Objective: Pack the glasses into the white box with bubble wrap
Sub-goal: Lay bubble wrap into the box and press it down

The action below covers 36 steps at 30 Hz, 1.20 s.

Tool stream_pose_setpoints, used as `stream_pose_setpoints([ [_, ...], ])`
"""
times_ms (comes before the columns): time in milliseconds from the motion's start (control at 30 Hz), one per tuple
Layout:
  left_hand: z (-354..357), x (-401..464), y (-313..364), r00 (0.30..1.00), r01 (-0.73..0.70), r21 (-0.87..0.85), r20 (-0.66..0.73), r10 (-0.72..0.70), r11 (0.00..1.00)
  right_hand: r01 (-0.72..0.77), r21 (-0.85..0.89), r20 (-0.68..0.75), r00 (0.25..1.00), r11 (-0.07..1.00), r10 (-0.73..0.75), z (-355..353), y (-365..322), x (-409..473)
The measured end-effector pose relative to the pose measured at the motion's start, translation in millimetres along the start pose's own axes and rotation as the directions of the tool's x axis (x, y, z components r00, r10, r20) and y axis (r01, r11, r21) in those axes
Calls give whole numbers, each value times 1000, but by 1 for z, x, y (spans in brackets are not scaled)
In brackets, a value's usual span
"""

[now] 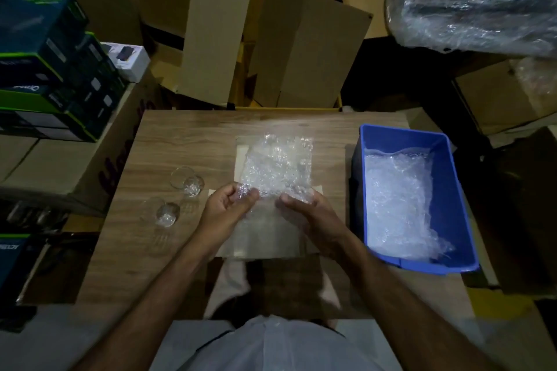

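Hands meet at the near edge of a bubble wrap sheet (277, 166) draped over the white box (265, 232) in the middle of the wooden worktop (187, 141). We see the left hand (224, 205) and the right hand (301, 208) each pinching a near corner, every grip clamped on the plastic. 2 glasses (187, 182) lie on their sides to the left of the box, near the left hand but apart from it. A blue bin (452, 190) on the right holds spare wrap. To do this well, we judge, spread the sheet flat and centred, leaving enough slack to fold round each glass.
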<state>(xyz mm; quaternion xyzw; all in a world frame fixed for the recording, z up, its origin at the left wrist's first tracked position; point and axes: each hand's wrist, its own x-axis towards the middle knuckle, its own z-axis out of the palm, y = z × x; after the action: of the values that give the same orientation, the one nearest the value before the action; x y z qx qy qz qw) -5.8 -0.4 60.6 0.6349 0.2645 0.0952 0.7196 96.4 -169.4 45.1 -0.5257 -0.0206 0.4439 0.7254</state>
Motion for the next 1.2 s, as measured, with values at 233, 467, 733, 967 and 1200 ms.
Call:
stream_pose_setpoints([
  [233,-12,4,0,991,17,30,-132,-13,999,188,-295,-98,969,937,-225,1,-13,-8],
  [467,-34,1,4,987,-11,202,158,-21,979,292,-544,114,955,787,-276,-12,-21,-14],
  [733,-46,11,6,980,-129,506,198,31,853,338,-716,217,939,610,-266,-15,-27,-3],
  [967,-31,11,-40,971,170,265,120,-207,949,93,-557,-146,967,825,-208,-26,30,15],
  [1200,-25,26,-80,994,-107,715,87,63,691,232,-901,77,917,367,-392,-29,66,25],
])
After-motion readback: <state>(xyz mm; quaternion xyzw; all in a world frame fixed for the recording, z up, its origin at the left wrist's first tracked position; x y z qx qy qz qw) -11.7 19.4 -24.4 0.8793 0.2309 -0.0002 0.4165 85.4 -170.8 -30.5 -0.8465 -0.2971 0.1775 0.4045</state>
